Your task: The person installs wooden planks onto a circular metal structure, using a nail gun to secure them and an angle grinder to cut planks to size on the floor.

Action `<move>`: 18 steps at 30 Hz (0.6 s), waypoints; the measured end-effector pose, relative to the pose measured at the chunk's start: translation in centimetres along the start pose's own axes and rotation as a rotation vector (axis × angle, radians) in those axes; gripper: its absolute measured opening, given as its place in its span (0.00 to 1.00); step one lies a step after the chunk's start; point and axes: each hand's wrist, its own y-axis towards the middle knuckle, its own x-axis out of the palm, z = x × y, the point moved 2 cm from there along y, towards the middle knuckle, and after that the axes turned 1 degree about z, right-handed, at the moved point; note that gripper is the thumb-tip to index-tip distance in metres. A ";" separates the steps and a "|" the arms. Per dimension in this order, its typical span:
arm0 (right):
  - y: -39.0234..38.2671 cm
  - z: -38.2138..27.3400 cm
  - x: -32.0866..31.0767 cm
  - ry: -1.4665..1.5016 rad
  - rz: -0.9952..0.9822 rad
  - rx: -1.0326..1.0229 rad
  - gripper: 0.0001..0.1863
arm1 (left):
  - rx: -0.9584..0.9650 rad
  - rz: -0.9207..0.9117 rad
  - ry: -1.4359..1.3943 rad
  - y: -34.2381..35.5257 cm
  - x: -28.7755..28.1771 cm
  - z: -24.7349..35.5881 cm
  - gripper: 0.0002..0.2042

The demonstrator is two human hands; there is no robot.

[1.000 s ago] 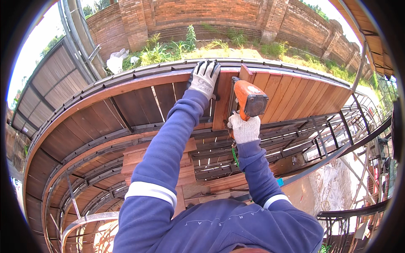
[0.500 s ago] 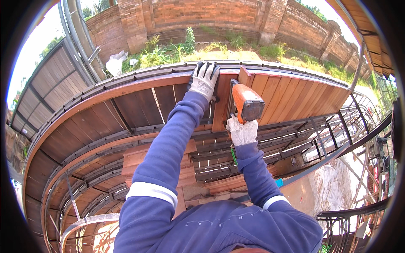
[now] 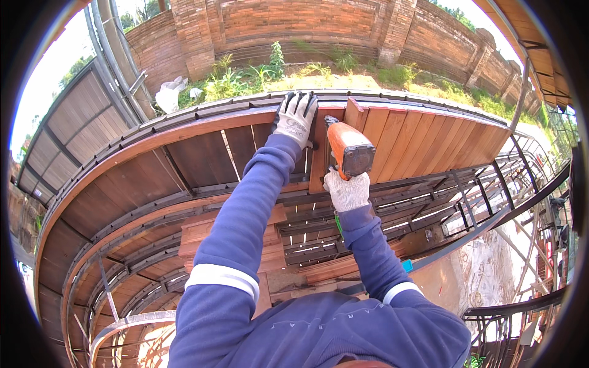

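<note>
Drill (image 3: pixel 350 149), orange with a dark body, sits just above frame centre, held in the right hand (image 3: pixel 347 190), white work glove wrapped closed around the handle from below. Its long axis runs from the grip up and slightly left, nose pointing at the upper end of a reddish plank (image 3: pixel 319 153) that stands upright in the frame. Tip looks to be at or touching the plank near the curved dark rail (image 3: pixel 202 110) along the top; the exact contact is hidden by the drill body.

Left hand (image 3: pixel 296 118), also gloved, lies just left of the drill nose, upper centre of frame, fingers spread flat and pressed over the rail and the plank's top edge. It holds nothing, only braces. Left hand is higher in frame and nearer the plank's top than the right; the right is directly below the drill.

To the right, a row of lighter boards (image 3: pixel 429 138) already stands side by side along the curve. To the left, darker boards (image 3: pixel 190 153) with gaps. Below the arms, a stack of loose planks (image 3: pixel 202 236) rests on the metal frame (image 3: pixel 466 184). Brick wall (image 3: pixel 294 24) and weeds beyond.
</note>
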 end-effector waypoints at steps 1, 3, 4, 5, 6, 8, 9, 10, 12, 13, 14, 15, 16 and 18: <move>-0.5 -1.5 -0.1 0.067 0.002 0.045 0.09 | -0.007 0.003 0.003 -0.2 0.0 -0.3 0.60; -1.4 -2.1 -0.8 0.100 -0.023 0.035 0.08 | 0.004 0.089 0.032 -0.2 0.9 -1.2 0.64; -1.9 -1.7 -1.8 0.058 -0.038 -0.014 0.08 | 0.011 0.083 0.025 -0.1 0.9 -0.9 0.64; -2.7 -2.8 -3.2 -0.007 -0.065 -0.059 0.08 | 0.003 0.068 0.034 -0.1 0.6 -0.6 0.65; -3.8 -4.0 -4.5 0.070 -0.041 0.012 0.06 | -0.019 0.052 0.018 -0.1 0.6 -0.6 0.64; -5.6 -6.3 -8.0 -0.093 -0.035 -0.069 0.08 | -0.039 0.018 0.007 0.1 -0.5 0.0 0.64; -6.3 -6.6 -10.2 -0.333 -0.028 -0.221 0.10 | -0.050 -0.009 0.006 0.2 -1.0 0.3 0.64; -7.3 -8.3 -12.3 -0.489 -0.041 -0.264 0.12 | -0.068 -0.020 0.020 0.1 -1.5 0.6 0.64; -9.1 -10.8 -16.2 -0.777 -0.057 -0.359 0.17 | -0.094 -0.007 0.041 -0.4 -1.9 0.2 0.63; -9.9 -11.2 -18.2 -0.694 -0.134 -0.147 0.21 | -0.103 -0.004 0.033 -0.3 -1.4 0.3 0.62; -10.5 -11.2 -20.1 -0.609 -0.121 -0.129 0.23 | -0.114 0.002 0.026 -0.2 -1.4 0.5 0.61; -11.0 -10.7 -21.7 -0.606 -0.104 -0.108 0.24 | -0.114 -0.002 0.045 0.0 -1.4 0.6 0.60; -11.5 -10.1 -23.4 -0.599 -0.091 -0.090 0.25 | -0.131 -0.015 0.056 0.0 -1.5 0.8 0.59; -13.0 -8.1 -26.9 -0.595 -0.010 0.028 0.29 | -0.080 0.063 -0.009 0.1 -1.4 0.7 0.56</move>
